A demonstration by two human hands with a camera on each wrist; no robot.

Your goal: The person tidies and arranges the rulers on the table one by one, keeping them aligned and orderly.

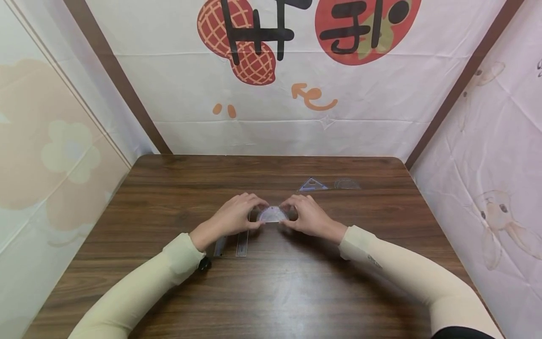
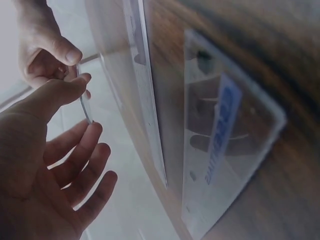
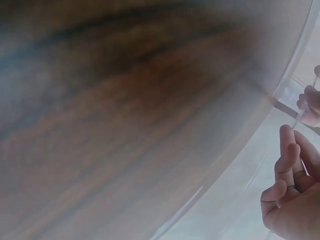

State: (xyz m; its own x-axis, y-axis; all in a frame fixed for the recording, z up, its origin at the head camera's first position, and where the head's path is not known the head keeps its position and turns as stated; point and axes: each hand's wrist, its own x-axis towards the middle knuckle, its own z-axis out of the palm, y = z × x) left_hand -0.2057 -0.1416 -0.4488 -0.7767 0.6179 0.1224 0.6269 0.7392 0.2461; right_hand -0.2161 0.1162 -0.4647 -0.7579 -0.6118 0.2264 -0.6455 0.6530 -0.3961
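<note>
Both hands hold a clear half-round protractor (image 1: 273,214) between them, raised above the wooden table. My left hand (image 1: 237,214) pinches its left end between thumb and fingertips; in the left wrist view the remaining fingers of that hand (image 2: 65,145) spread loosely. The other end is pinched by my right hand (image 1: 311,215). Seen from the right wrist, the fingers of the right hand (image 3: 295,185) touch the protractor's thin edge. Beneath the left forearm and hand lie a clear straight ruler (image 1: 242,245) and a clear flat piece with a blue label (image 2: 220,135), partly hidden by the hand.
Farther back on the brown table (image 1: 288,282), right of centre, lie a clear set square with blue markings (image 1: 312,187) and a second clear protractor (image 1: 347,184). Printed white cloth (image 1: 271,134) hangs behind the table, with more cloth at both sides.
</note>
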